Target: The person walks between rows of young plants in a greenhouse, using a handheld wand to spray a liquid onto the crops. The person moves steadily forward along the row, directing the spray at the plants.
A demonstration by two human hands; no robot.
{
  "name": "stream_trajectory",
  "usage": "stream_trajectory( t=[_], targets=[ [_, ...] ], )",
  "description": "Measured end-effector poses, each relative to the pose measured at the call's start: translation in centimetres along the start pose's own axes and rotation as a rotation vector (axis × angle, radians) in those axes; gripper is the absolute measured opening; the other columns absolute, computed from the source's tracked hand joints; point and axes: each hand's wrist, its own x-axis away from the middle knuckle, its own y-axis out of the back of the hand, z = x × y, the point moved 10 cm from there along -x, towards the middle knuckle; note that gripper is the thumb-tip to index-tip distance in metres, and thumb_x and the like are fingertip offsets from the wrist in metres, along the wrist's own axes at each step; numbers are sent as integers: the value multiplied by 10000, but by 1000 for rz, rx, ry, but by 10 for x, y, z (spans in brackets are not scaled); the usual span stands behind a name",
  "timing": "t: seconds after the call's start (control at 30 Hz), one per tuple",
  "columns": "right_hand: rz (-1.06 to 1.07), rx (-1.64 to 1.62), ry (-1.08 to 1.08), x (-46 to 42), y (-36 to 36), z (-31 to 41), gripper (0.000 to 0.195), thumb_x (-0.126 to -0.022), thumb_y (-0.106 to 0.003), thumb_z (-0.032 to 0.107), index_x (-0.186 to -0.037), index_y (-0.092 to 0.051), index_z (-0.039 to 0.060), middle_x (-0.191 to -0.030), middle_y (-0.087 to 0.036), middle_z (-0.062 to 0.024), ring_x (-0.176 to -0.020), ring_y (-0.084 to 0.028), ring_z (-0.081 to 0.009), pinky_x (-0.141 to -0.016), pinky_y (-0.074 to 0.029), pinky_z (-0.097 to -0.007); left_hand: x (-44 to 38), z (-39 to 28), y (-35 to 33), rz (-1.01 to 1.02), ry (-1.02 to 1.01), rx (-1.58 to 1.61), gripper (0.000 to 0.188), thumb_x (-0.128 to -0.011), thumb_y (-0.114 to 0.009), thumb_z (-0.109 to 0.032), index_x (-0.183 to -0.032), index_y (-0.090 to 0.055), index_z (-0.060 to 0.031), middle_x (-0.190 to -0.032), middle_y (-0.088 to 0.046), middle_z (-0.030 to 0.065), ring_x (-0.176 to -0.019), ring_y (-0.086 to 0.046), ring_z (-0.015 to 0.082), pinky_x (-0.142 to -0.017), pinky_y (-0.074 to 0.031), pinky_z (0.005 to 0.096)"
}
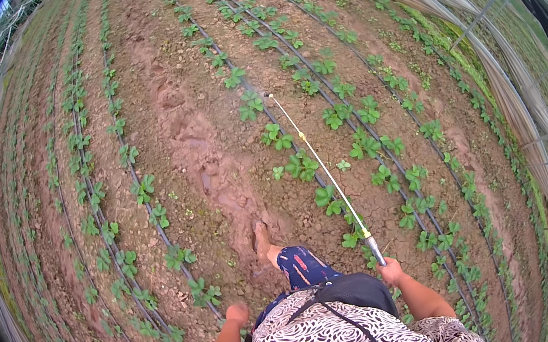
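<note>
My right hand [391, 271] grips the handle end of a long metal spray lance [334, 182]. The lance reaches forward, and its dark nozzle [268, 95] is over the soil beside a row of leafy young plants [301, 165]. A faint haze shows near the nozzle. Low at my left side hangs my left hand [237, 313], close to a black drip line [157, 220]; its fingers are too blurred to tell whether they are curled around anything. A black pouch [359, 290] lies across my waist over a patterned shirt.
My bare foot [261, 234] stands in a muddy furrow [200, 153] with small puddles. More plant rows along black drip lines [352, 117] run on both sides. To the right are gathered plastic sheeting [484, 60] and metal frame poles [493, 17] of a tunnel greenhouse.
</note>
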Motion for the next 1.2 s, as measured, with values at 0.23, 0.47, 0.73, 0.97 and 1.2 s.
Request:
stream_trajectory(
  t=[0.23,0.47,0.73,0.97,1.2],
  targets=[
    [-272,66,88,-36,39,-24,67,-748,-577,90,-805,-583,55,-623,-530,-21,-483,-459,-124,-441,-387,-297,13,-32,48,-81,39,20,378,-808,-467,-375,-831,-668,-55,-883,-633,204,-896,-593,362,-817,-457,426],
    [-508,-160,30,-113,33,28,60,-768,-540,92,-797,-553,40,-617,-539,-48,-501,-494,-151,-460,-404,-318,-22,-5,75,-74,129,82,341,-820,-477,-345,-819,-673,-66,-825,-653,170,-866,-614,330,-808,-467,403],
    [-90,-589,-144,-102,-26,111,92,-708,-490,9,-726,-465,96,-489,-349,8,-353,-295,-104,-332,-222,-271,-53,10,103,-60,205,212,322,-823,-484,-309,-860,-659,-42,-933,-636,193,-932,-600,324,-827,-464,386],
    [68,-347,-274,-47,-54,60,78,-739,-496,34,-728,-521,107,-514,-424,-5,-365,-356,-122,-330,-292,-281,-69,-46,132,6,127,78,314,-812,-490,-305,-909,-658,-58,-965,-624,202,-950,-586,346,-838,-458,397],
    [46,31,-76,-66,-73,56,43,-770,-585,77,-757,-544,70,-576,-500,-22,-470,-455,-123,-423,-360,-271,-91,-39,141,-10,95,94,349,-813,-482,-341,-908,-660,-56,-948,-626,206,-934,-591,352,-839,-458,406]
  ],
)
